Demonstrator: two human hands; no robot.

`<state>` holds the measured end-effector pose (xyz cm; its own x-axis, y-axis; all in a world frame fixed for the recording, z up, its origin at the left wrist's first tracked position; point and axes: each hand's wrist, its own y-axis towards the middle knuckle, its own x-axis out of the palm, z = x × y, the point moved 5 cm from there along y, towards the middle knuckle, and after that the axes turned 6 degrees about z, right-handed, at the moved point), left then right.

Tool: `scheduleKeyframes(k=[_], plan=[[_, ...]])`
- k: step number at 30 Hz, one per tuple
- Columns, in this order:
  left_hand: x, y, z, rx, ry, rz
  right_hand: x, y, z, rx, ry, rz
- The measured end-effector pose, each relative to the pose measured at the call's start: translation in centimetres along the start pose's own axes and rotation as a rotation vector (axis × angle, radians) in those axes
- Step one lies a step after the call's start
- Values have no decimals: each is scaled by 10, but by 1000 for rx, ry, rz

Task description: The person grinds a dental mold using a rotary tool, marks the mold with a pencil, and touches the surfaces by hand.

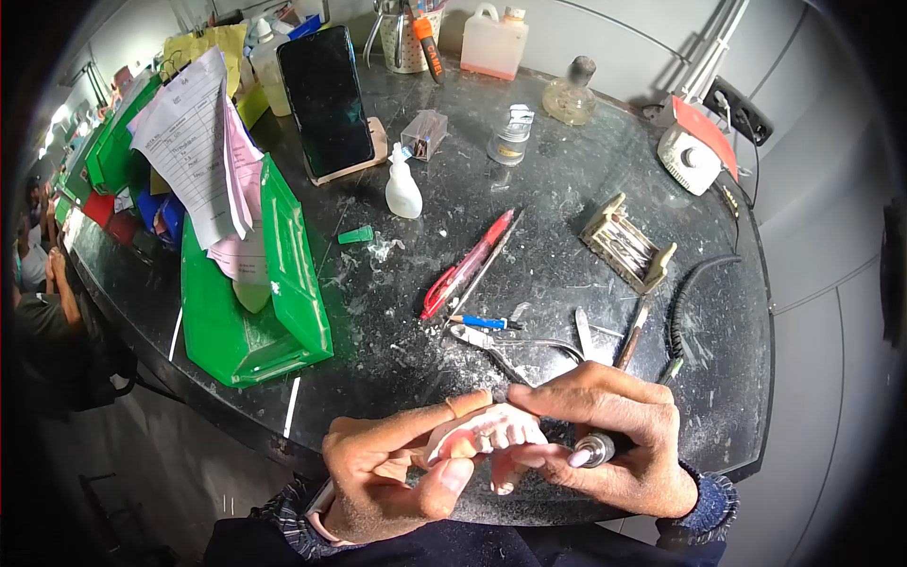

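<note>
Near the table's front edge, my left hand [392, 468] grips a white plaster dental cast [510, 427] between thumb and fingers. A row of teeth shows on the cast, and a pink denture piece [459, 442] sits at its left end beside my thumb. My right hand [624, 416] is wrapped round a dark rotary handpiece [601, 448], whose pale tip points left and down, apart from the cast. Fingertips of the right hand touch the cast's upper and right edges. Pliers [501, 354] lie just beyond the hands.
A green tray [250, 340] with papers [194, 146] stands at left, near a propped phone [326, 99]. A white dropper bottle [403, 189], red pen [468, 265], blue-handled tool [484, 322], bur holder [628, 246] and coiled cord [678, 321] lie around the dusty black table.
</note>
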<state>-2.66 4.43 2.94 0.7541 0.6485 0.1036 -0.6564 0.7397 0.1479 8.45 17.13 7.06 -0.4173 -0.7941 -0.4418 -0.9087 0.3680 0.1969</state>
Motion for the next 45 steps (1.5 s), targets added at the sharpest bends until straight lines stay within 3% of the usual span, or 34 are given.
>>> scheduleKeyframes(k=[11,17,18,23,25,31,32,36,39,40,45], plan=[[3,-3,9,190,37,-51,9,-5,-8,-191,-302,216],[9,-5,7,170,-59,-56,11,-3,-12,-287,-357,245],[12,-6,5,84,-96,49,12,-4,-11,-319,-373,244],[10,-10,-5,219,-46,-145,20,-16,-20,-348,-532,293],[10,-9,-3,320,10,-190,20,-20,-27,-332,-651,213],[14,-11,-19,271,-235,-274,26,-32,-23,-449,-681,352],[14,-12,-21,271,-260,-284,30,-36,-20,-481,-718,456],[15,-12,-24,219,-329,-238,25,-31,-17,-480,-640,337],[13,-9,-14,62,-217,-133,18,-20,-16,-468,-631,229],[10,-1,1,137,-19,-159,16,-18,-13,-444,-614,218],[3,0,-4,189,67,-83,14,-9,1,-429,-497,176]])
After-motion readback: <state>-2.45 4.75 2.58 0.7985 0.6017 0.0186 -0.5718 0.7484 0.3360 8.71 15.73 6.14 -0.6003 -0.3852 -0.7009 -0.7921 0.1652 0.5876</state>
